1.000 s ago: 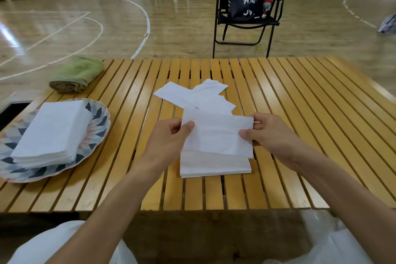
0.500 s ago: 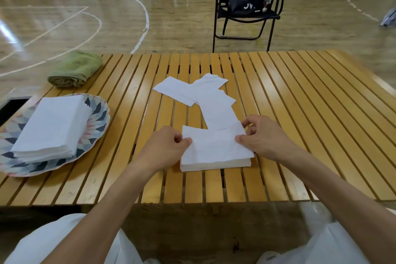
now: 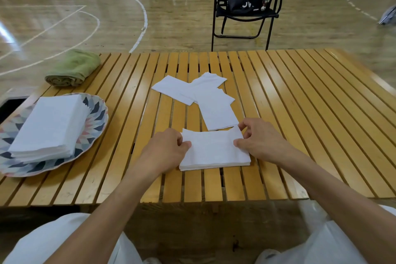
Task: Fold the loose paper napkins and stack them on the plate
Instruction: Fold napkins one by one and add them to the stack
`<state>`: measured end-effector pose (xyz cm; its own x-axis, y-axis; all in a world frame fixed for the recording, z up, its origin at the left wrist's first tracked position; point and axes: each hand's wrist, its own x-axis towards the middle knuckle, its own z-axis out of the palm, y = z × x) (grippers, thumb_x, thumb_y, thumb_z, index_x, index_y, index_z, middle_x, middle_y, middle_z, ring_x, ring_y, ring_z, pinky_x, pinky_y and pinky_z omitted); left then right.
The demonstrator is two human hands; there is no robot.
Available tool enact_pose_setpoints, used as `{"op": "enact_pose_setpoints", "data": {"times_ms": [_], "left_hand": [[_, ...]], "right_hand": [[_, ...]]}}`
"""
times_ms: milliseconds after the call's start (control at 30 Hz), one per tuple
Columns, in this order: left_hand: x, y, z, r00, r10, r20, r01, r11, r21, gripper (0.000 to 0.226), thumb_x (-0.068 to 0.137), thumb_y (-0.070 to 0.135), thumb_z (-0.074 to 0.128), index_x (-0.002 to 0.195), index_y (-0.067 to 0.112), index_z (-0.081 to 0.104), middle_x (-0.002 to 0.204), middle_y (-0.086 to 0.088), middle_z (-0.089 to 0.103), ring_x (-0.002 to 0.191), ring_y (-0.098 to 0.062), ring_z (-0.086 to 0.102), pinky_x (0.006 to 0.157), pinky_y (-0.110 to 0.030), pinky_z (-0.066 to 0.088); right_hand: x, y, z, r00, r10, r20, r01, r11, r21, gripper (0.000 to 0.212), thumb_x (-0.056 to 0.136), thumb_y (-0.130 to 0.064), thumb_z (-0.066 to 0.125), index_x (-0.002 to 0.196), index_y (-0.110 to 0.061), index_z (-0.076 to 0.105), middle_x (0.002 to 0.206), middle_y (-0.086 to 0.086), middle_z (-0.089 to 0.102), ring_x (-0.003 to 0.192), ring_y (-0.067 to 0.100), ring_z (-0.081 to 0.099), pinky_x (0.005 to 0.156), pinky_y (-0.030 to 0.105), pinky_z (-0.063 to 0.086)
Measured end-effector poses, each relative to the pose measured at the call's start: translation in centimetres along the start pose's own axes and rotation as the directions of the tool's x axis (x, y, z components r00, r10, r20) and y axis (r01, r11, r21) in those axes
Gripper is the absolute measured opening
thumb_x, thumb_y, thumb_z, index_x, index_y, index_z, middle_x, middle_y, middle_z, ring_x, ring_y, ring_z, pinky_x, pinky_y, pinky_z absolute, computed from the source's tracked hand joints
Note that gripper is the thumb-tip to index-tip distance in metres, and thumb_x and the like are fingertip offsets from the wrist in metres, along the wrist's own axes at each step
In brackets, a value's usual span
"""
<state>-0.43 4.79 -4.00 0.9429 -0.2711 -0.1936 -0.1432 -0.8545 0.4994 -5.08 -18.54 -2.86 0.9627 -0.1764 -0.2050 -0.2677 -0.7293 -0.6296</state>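
Left hand (image 3: 166, 150) and right hand (image 3: 260, 142) pinched opposite edges of the napkin (image 3: 214, 149) lying between them on the counter (image 3: 300, 103).

Both hands, left (image 3: 166, 151) and right (image 3: 260, 142), pinching a folded napkin (image 3: 214, 149) on the slatted table (image 3: 300, 113)

White napkins (image 3: 214, 148) lying between the hands; plate (image 3: 97, 113) left of them showing grey-navy-pink geometric pattern; green towel (image 3: 72, 68); yellow-orange slatted tabletop (image 3: 300, 113).

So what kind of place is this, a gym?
Most likely an indoor sports hall: the polished wooden floor carries painted court lines. A slatted folding table and a camp chair look temporary.
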Motion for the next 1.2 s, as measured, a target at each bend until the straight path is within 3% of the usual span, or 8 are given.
{"op": "enact_pose_setpoints", "data": {"times_ms": [167,333,467,600,767,900,1033,1200], "left_hand": [[-0.4,0.3,0.0,0.999,-0.013,-0.047,0.018,0.992,0.122,0.029,0.096,0.043,0.058,0.077,0.021,0.052,0.070,0.005,0.054,0.064,-0.012,0.054,0.058,-0.028,0.043],[-0.8,1.1,0.0,0.956,0.166,-0.241,-0.112,0.968,0.223,0.026,0.093,0.039,0.064,0.110,0.028,0.047,0.100,0.012,0.050,0.089,-0.010,0.054,0.073,-0.025,0.047],[-1.1,1.8,0.6,0.900,0.417,-0.130,-0.403,0.907,0.121,0.020,0.098,0.023,0.058,0.116,0.031,0.060,0.115,0.013,0.053,0.110,-0.009,0.049,0.099,-0.029,0.042],[-0.8,1.7,1.5,0.911,0.411,0.018,-0.405,0.888,0.216,0.036,0.100,0.023,0.053,0.135,0.031,0.055,0.133,0.010,0.049,0.121,-0.010,0.042,0.108,-0.033,0.035],[-0.6,1.8,1.4,0.912,0.407,0.043,-0.407,0.887,0.219,0.037,0.100,0.023,0.053,0.136,0.032,0.055,0.134,0.011,0.048,0.122,-0.011,0.041,0.109,-0.033,0.034],[-0.3,1.7,1.4,0.916,0.400,0.022,-0.399,0.904,0.151,0.036,0.098,0.014,0.051,0.129,0.030,0.061,0.127,0.010,0.052,0.119,-0.012,0.046,0.107,-0.033,0.039],[0.0,1.4,1.2,0.925,0.375,-0.067,-0.371,0.926,0.062,0.041,0.096,0.006,0.045,0.121,0.032,0.064,0.117,0.011,0.053,0.108,-0.012,0.050,0.098,-0.032,0.046],[0.3,1.1,0.8,0.917,0.374,-0.137,-0.376,0.927,0.011,0.045,0.094,0.005,0.046,0.124,0.035,0.062,0.109,0.011,0.054,0.102,-0.013,0.052,0.093,-0.032,0.047]], "right_hand": [[-0.1,-0.1,0.1,1.000,-0.008,-0.022,0.006,0.996,-0.084,0.037,0.090,-0.026,0.072,0.122,-0.021,0.055,0.088,-0.011,0.056,0.078,0.005,0.057,0.058,0.017,0.040],[-0.8,-0.2,0.3,0.966,-0.214,-0.144,0.165,0.943,-0.290,0.046,0.091,-0.035,0.070,0.132,-0.027,0.049,0.117,-0.010,0.050,0.101,0.007,0.050,0.083,0.025,0.047],[-1.0,-0.6,1.4,0.948,-0.319,0.012,0.306,0.895,-0.326,0.025,0.096,-0.035,0.063,0.121,-0.031,0.060,0.126,-0.011,0.050,0.114,0.006,0.048,0.101,0.029,0.045],[-0.8,-0.4,2.0,0.947,-0.315,0.058,0.316,0.890,-0.330,0.020,0.097,-0.034,0.060,0.116,-0.029,0.063,0.124,-0.010,0.051,0.115,0.007,0.048,0.099,0.028,0.045],[0.1,-1.2,1.3,0.963,-0.259,0.078,0.270,0.918,-0.290,0.015,0.095,-0.031,0.064,0.109,-0.025,0.066,0.113,-0.012,0.056,0.103,0.007,0.054,0.089,0.024,0.047],[3.6,-2.5,0.4,0.977,-0.143,-0.161,0.130,0.987,-0.092,0.005,0.095,-0.019,0.062,0.094,-0.020,0.066,0.092,-0.009,0.065,0.089,0.012,0.063,0.070,0.021,0.048],[5.8,-4.0,1.6,0.968,-0.135,-0.214,0.092,0.976,-0.198,0.032,0.094,-0.038,0.064,0.117,-0.015,0.064,0.116,-0.001,0.064,0.098,0.015,0.060,0.076,0.029,0.049],[6.6,-5.7,3.7,0.981,-0.176,-0.084,0.109,0.850,-0.516,0.049,0.085,-0.056,0.063,0.112,-0.016,0.056,0.112,0.004,0.051,0.104,0.024,0.049,0.078,0.036,0.048]]}}
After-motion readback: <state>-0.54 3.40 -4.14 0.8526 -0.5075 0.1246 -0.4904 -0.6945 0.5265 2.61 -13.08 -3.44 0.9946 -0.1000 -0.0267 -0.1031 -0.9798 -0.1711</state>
